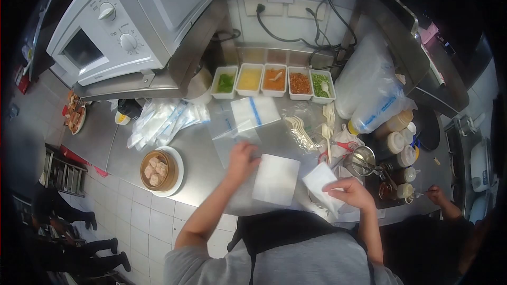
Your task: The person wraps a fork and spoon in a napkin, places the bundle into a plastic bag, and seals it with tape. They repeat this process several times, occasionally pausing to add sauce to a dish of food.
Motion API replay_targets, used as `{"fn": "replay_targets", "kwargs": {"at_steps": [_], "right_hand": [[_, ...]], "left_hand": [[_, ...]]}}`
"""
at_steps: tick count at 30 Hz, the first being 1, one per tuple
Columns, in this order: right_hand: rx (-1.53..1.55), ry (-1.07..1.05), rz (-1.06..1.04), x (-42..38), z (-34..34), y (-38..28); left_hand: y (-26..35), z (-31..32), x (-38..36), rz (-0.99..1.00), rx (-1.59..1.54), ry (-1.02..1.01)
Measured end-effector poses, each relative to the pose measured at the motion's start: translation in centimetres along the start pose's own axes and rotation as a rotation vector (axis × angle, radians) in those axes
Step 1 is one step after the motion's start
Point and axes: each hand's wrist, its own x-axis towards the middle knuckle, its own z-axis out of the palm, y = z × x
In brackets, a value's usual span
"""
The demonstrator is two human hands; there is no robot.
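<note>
While your right hand (353,194) closes its fingers on the edge of a folded, soft white paper (319,182), near and right of centre over the steel counter (198,171), expect something light that creases easily; pinch it flat by one side. Left of it lies a flat white paper sheet (275,179). Farther left, your left hand (244,162) has part-curled fingers beside a clear plastic bag (224,145), probably thin and slippery; whether they grip it, you cannot tell.
</note>
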Motion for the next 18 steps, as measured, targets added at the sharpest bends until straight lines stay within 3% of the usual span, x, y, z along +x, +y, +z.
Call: {"fn": "replay_targets", "kwargs": {"at_steps": [3,7,9,13,15,18], "right_hand": [[0.041,-0.108,-0.052,2.3,1.8,0.8],[-0.040,-0.107,-0.111,6.0,5.8,0.9],[-0.129,-0.063,-0.109,7.8,7.9,0.7],[-0.202,0.058,-0.107,12.4,11.8,1.2],[-0.242,0.122,-0.122,14.7,13.0,1.1],[-0.344,0.194,-0.105,16.5,13.5,0.0]], "left_hand": [[-3.6,-2.4,-1.0,0.002,0.060,-0.088],[-5.5,-2.1,-0.7,0.061,0.051,-0.028],[-4.6,-2.4,0.0,-0.167,-0.095,-0.008],[-1.9,-4.3,1.3,-0.311,-0.389,-0.056],[-0.6,-4.9,1.6,-0.238,-0.575,-0.293],[0.5,-4.8,1.5,-0.208,-0.606,-0.349]]}}
